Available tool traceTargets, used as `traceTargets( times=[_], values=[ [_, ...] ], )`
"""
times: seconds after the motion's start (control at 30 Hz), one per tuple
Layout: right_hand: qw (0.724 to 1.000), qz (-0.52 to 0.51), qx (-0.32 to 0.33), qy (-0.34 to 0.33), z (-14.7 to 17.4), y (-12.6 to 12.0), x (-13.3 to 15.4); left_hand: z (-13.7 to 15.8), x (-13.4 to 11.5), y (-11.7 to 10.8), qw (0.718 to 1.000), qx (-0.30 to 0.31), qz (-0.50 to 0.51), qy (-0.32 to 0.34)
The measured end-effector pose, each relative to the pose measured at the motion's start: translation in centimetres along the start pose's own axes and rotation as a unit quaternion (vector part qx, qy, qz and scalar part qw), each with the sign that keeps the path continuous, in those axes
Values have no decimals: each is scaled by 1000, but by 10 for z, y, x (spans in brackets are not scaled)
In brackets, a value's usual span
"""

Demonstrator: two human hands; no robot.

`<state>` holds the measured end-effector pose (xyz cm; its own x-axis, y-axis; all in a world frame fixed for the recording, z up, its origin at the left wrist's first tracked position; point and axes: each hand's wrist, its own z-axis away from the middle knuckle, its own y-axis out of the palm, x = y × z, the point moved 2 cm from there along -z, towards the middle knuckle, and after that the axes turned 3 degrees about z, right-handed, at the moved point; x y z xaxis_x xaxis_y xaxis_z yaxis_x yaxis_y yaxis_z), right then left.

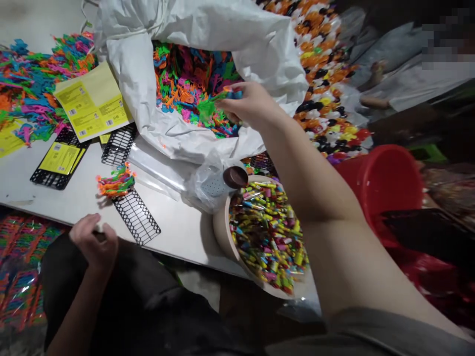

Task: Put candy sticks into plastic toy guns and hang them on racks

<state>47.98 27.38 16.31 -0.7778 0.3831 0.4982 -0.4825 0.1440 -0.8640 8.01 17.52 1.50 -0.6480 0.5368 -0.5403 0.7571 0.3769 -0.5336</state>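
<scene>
My right hand (250, 103) reaches over a white sack (274, 54) filled with small brightly coloured plastic figures (185, 94). Its fingers are closed on a few of them, with green, blue and orange showing at the fingertips. My left hand (94, 240) hovers by the table's front edge above my lap, fingers loosely curled and thumb apart, with nothing visible in it. Just beyond it lies a small bundle of the same figures (117, 183), on one end of a black plastic grid rack (138, 216).
Yellow printed cards (94, 101) and more black racks (48, 178) lie at left beside a heap of figures (33, 84). A round tub (230, 232) of small wrapped pieces stands by my right arm. A red bucket (393, 183) and another person's hand (374, 102) are at right.
</scene>
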Motion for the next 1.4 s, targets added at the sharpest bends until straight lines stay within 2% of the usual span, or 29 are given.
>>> traceTargets(
  times=[0.03, 0.1, 0.13, 0.17, 0.23, 0.33, 0.43, 0.57, 0.73, 0.8, 0.87, 0.97, 1.07, 1.2, 1.4],
  values=[
    [993, -111, 18, -21, 36, 3, 22, 3, -17, -3, 999, 3, 11, 50],
    [953, -261, 137, -66, 112, 18, 57, 10, -52, -10, 995, 21, 55, 83],
    [923, -291, 237, -90, 149, 29, 71, 13, -69, -14, 993, 35, 77, 87],
    [896, -314, 297, -97, 182, 40, 81, 17, -83, -19, 991, 40, 99, 86],
    [857, -353, 367, -87, 234, 59, 93, 25, -101, -29, 983, 69, 155, 64],
    [818, -404, 406, -46, 279, 87, 99, 40, -100, -51, 971, 112, 210, -20],
    [797, -431, 422, -28, 301, 110, 101, 56, -83, -74, 951, 163, 247, -92],
    [809, -420, 412, -14, 323, 132, 104, 82, -59, -96, 897, 191, 339, -211],
    [847, -388, 364, -16, 346, 153, 108, 116, -34, -108, 808, 142, 413, -394],
    [870, -370, 324, -30, 355, 159, 110, 123, -31, -112, 779, 136, 437, -428],
    [900, -337, 275, -41, 366, 162, 113, 124, -33, -119, 761, 125, 471, -429],
    [942, -280, 174, -58, 384, 163, 117, 117, -43, -133, 758, 96, 509, -397],
    [960, -252, 98, -79, 401, 159, 119, 113, -53, -146, 757, 86, 517, -391],
    [959, -253, 94, -91, 417, 157, 116, 118, -62, -154, 755, 106, 509, -399],
    [951, -279, 97, -92, 430, 156, 104, 124, -70, -157, 773, 123, 488, -388]
  ],
)
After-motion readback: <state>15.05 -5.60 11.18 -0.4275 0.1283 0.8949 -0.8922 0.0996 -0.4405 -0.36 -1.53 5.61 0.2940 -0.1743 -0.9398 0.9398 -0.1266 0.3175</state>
